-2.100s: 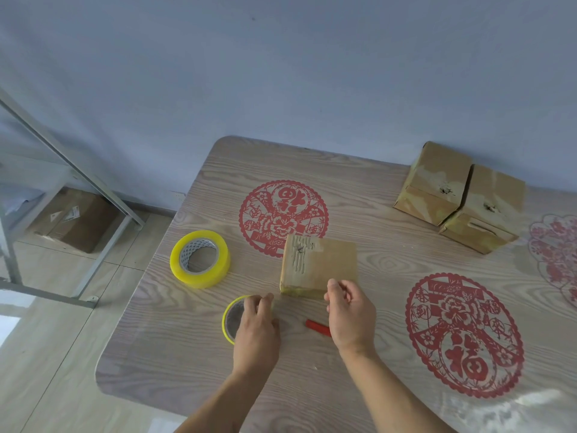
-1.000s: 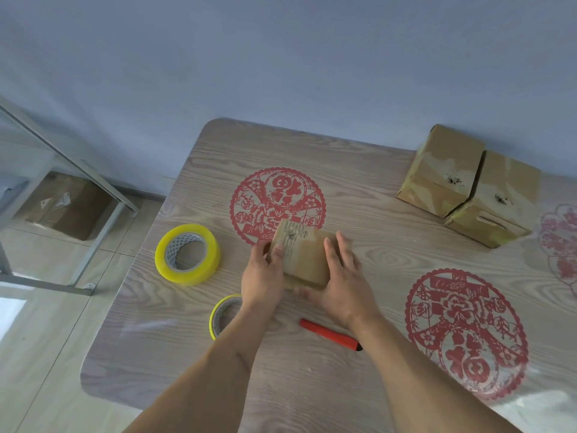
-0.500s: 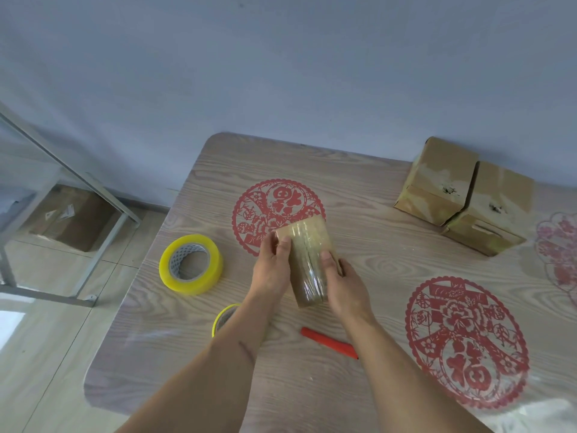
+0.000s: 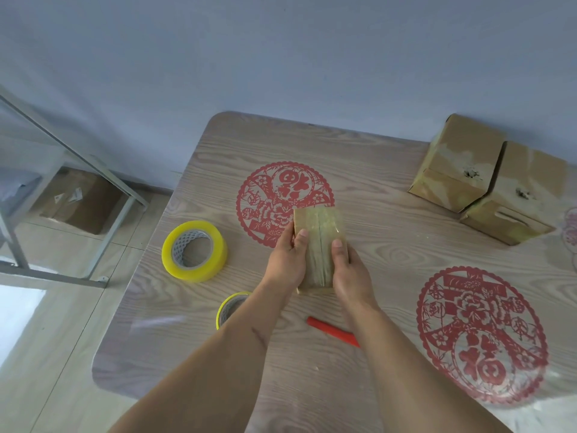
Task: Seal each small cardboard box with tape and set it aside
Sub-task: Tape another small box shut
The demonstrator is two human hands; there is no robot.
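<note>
A small cardboard box (image 4: pixel 319 235), glossy with clear tape over its top seam, stands mid-table, held from both sides. My left hand (image 4: pixel 285 262) grips its left side, thumb on top. My right hand (image 4: pixel 348 270) grips its right side, thumb pressing the taped top. A large yellow tape roll (image 4: pixel 194 250) lies flat to the left. A second, smaller yellow roll (image 4: pixel 229 307) is partly hidden under my left forearm. A red cutter (image 4: pixel 331 331) lies on the table between my forearms.
Two taped cardboard boxes (image 4: pixel 457 170) (image 4: pixel 518 198) stand together at the back right of the wooden table (image 4: pixel 374 170). Red paper-cut decals (image 4: pixel 480 332) lie under its clear cover. On the floor at left are a metal frame (image 4: pixel 93 170) and a brown carton (image 4: pixel 78 200).
My hands left the small tape roll and the box's edge, took the box from both sides, and turned it so its taped seam faces up. It now points away from me.
</note>
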